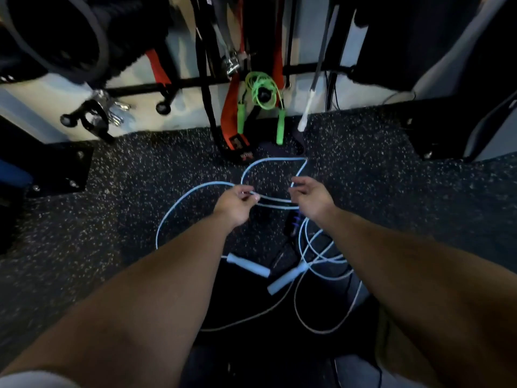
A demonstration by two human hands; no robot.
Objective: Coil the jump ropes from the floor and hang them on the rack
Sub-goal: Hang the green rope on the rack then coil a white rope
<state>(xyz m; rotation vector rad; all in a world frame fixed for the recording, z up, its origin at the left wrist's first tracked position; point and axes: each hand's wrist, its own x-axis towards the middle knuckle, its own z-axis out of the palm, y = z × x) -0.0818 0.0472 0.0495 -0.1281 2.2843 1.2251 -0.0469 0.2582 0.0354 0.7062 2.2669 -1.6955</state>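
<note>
Dark floor holds a blue rope. Left hand fingers pinch it; right hand fingers are open beside it.

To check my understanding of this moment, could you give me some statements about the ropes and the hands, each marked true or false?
1. The left hand pinches the pale blue rope. True.
2. The green rope lies on the floor. False: it hangs coiled on the rack.
3. Both pale handles lie on the floor. True.
4. The right hand grips a handle. False: its fingers are loosely extended, and it holds no handle.
</note>
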